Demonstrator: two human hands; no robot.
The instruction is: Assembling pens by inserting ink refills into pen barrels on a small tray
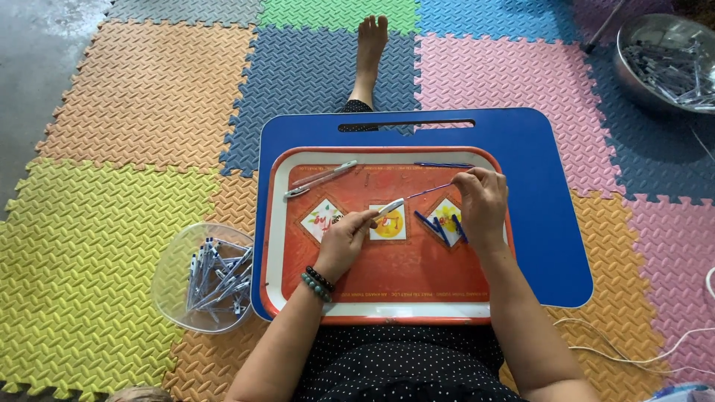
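L hand (348, 237) pinching pen barrel (389, 208)

Can't really see how the blue refill (430, 191) meets the pen barrel (390, 206), too thin to tell. The right hand (482, 205) covers part of the loose refills (441, 227) on the tray. The metal bowl (663, 56) is cut off at the top right edge, and its contents are just a grey jumble. The white cord (640, 356) runs off the right side.
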